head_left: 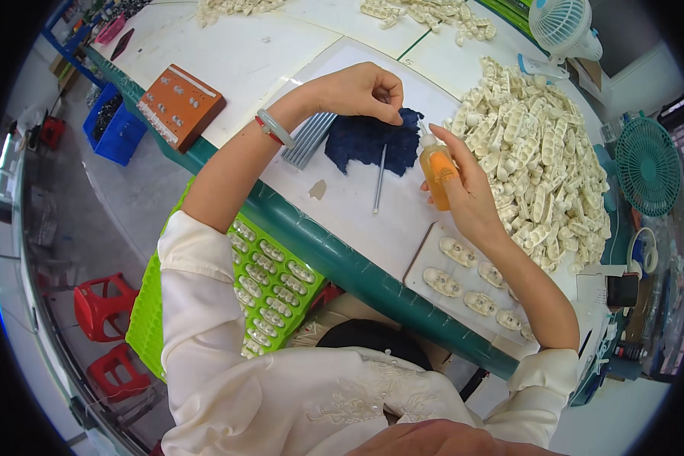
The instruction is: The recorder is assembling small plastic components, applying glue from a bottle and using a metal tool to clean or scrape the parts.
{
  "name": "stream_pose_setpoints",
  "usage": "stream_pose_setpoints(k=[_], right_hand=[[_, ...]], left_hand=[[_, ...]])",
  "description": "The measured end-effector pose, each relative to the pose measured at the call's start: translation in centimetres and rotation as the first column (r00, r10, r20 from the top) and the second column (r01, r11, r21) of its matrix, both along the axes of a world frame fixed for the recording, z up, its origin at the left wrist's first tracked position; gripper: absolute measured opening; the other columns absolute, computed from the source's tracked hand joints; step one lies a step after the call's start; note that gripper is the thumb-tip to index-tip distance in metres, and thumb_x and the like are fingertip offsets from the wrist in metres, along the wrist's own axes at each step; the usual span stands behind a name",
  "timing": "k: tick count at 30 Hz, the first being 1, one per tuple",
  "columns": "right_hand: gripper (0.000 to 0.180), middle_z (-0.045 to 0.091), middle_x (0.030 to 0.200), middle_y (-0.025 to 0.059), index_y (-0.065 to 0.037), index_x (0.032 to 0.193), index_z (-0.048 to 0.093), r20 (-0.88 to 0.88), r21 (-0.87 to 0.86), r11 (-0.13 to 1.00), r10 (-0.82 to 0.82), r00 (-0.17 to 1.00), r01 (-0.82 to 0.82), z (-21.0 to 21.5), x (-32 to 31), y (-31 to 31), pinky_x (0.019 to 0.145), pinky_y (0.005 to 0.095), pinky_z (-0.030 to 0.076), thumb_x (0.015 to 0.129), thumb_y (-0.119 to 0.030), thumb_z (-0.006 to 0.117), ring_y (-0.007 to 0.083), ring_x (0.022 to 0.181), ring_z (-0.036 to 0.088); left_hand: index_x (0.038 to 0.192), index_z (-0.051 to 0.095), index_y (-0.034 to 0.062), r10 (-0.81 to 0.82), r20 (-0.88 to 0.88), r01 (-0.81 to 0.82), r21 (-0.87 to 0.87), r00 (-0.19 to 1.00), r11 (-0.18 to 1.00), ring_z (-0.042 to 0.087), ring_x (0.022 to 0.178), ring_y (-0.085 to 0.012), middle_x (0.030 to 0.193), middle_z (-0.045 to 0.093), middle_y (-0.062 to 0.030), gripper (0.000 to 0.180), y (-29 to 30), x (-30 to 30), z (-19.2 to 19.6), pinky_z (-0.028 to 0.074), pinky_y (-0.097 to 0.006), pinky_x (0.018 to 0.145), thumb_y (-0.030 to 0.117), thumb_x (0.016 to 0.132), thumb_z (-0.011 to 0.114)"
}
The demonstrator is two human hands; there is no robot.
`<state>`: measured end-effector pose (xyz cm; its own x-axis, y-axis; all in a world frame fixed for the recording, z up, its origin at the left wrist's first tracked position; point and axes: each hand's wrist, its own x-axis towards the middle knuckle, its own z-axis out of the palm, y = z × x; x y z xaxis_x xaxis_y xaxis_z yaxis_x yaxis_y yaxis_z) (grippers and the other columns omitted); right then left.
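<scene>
My right hand (467, 182) is wrapped round a small squeeze bottle (437, 194) of amber liquid with an orange label and a narrow pale tip. Its tip points up and away from me. Over a dark blue cloth (361, 144), my left hand (365, 93) is closed with thumb and fingertips together; whatever they may hold is too small to make out. A thin pale stick, like a pen (380, 178), lies partly on that cloth. Beside the cloth, under my left wrist, are several grey-blue rods (309, 140) side by side.
Off-white moulded parts (536, 163) are heaped at right. A board (425, 254) with oval pieces lies near my right forearm. A green tray (285, 262) of similar pieces sits below the green table edge (311, 239). An orange-brown block (178, 106) stands left; fans (561, 29) stand far right.
</scene>
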<state>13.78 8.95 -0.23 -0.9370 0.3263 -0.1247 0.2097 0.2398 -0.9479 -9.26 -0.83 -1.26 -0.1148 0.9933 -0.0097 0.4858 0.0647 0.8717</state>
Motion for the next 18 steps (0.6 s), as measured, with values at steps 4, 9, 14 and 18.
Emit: stream_pose_setpoints(k=[4, 9, 14, 18], right_hand=[[0.041, 0.052, 0.101, 0.0117, -0.010, 0.129, 0.040, -0.004, 0.071, 0.997, -0.041, 0.999, 0.041, -0.5, 0.0, 0.1, 0.065, 0.0276, 0.046, 0.089, -0.016, 0.042, 0.0143, 0.073, 0.058], [0.041, 0.051, 0.104, 0.0122, -0.008, 0.127, 0.041, 0.035, 0.120, 0.992, -0.040, 0.999, 0.036, -0.7, -0.3, 0.6, 0.070, 0.0291, 0.046, 0.088, -0.021, 0.044, 0.0148, 0.074, 0.057], [0.041, 0.051, 0.104, 0.0118, -0.010, 0.127, 0.042, 0.106, 0.109, 0.991, 0.063, 0.992, -0.075, -0.2, -0.4, 0.7, 0.070, 0.0291, 0.045, 0.089, -0.023, 0.044, 0.0146, 0.073, 0.057], [0.039, 0.051, 0.095, 0.0086, -0.010, 0.126, 0.043, 0.065, 0.091, 0.992, 0.078, 0.995, -0.084, -0.1, -0.4, 0.7, 0.064, 0.0275, 0.046, 0.089, -0.022, 0.041, 0.0131, 0.071, 0.055]], left_hand=[[0.072, 0.060, 0.0065, 0.029, 0.136, -0.040, 0.077, 0.990, 0.996, 0.053, 0.068, -0.0054, 0.072, 0.058, 0.0028, 0.012, -0.5, 0.3, 0.0, 0.043, -0.020, 0.074, 0.010, 0.071, 0.071], [0.077, 0.063, 0.0061, 0.056, 0.236, -0.089, 0.132, 0.970, 0.987, 0.057, 0.070, -0.0055, 0.075, 0.061, 0.0012, 0.010, -0.9, 0.8, 0.2, 0.045, -0.018, 0.073, 0.006, 0.072, 0.071], [0.086, 0.066, 0.0039, 0.053, 0.243, -0.085, 0.124, 0.969, 0.989, 0.058, 0.078, -0.0075, 0.082, 0.064, -0.0013, 0.012, -1.2, 0.8, -0.2, 0.045, -0.021, 0.077, 0.005, 0.074, 0.070], [0.093, 0.068, 0.0054, 0.025, -0.015, -0.021, 0.227, 1.000, 0.974, 0.060, 0.081, -0.0117, 0.087, 0.066, -0.0038, 0.017, -1.4, 1.4, -0.3, 0.046, -0.023, 0.077, 0.010, 0.077, 0.067]])
